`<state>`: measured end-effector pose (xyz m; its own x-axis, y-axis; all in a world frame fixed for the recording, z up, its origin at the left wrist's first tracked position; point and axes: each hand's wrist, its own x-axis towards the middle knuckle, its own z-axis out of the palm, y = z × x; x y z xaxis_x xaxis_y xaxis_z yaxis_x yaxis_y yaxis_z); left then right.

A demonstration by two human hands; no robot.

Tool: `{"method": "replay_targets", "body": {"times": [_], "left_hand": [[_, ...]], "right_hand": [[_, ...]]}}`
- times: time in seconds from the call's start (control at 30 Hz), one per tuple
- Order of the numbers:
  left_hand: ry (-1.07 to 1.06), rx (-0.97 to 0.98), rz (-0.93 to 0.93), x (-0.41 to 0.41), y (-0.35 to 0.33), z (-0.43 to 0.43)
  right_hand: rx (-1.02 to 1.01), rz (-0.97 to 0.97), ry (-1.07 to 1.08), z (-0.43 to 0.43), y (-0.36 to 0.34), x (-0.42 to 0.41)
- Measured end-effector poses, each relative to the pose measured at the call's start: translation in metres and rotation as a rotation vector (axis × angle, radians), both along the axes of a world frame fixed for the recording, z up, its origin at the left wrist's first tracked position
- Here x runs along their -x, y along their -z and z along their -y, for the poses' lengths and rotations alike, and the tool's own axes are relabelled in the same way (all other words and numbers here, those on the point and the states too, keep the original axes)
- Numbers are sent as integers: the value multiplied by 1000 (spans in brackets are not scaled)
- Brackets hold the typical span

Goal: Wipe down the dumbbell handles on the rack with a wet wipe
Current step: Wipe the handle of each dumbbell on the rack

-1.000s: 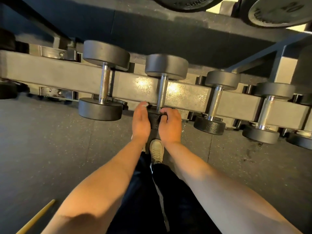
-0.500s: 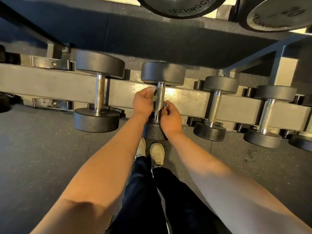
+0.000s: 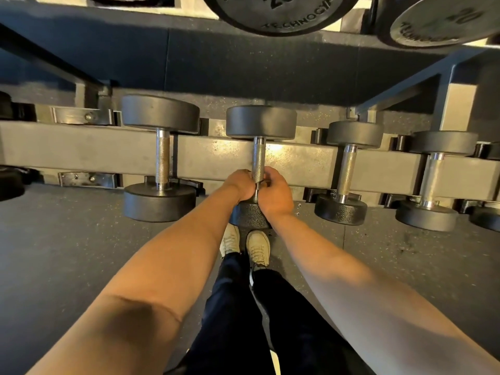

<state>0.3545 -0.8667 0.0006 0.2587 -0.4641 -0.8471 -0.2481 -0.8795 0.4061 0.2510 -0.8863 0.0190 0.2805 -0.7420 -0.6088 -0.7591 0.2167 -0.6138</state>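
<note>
Together, left hand [image 3: 239, 185] and right hand [image 3: 276, 192] gripping dumbbell handle [image 3: 259, 155], on rack [image 3: 81, 152]

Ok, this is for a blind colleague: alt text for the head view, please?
Seen from above, the left hand and right hand grip the near end of a dumbbell handle on a grey rack. Other dumbbells sit either side, with weight plates beyond.

Dark trousers [image 3: 238, 320], cream sneakers [image 3: 258, 247]
</note>
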Motion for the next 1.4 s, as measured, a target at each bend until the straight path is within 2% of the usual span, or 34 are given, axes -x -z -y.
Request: {"method": "replay_targets", "body": {"times": [0.13,0.23,0.33,0.5,0.6,0.73,0.83,0.97,1.17,1.23,1.4], "left_hand": [[27,-24,57,-1,-10,-12],[-57,73,117,-7,-25,-37],[-267,223,94,-23,-45,-72],[-374,429,211,-69,-65,-119],[-414,477,249,-104,-68,-129],[-526,596,394,-152,-58,-135],[-647,538,351,-178,-48,-127],[-558,419,164,-183,-31,-111],[-286,442,212,-191,-10,-121],[-283,481,192,-193,-5,-131],[-302,408,185,-193,2,-148]], "right_hand": [[63,-30,-28,-6,-9,-5],[155,1,-37,-17,-26,-15],[85,123,-18,-37,-45,-40],[-8,266,29,-68,-54,-94],[-24,282,88,-80,-50,-124],[-65,253,204,-93,-31,-161],[-99,217,243,-100,-19,-181],[-184,212,260,-106,-5,-193],[-30,217,172,-120,13,-198],[14,146,121,-122,15,-198],[81,23,40,-126,12,-199]]}}
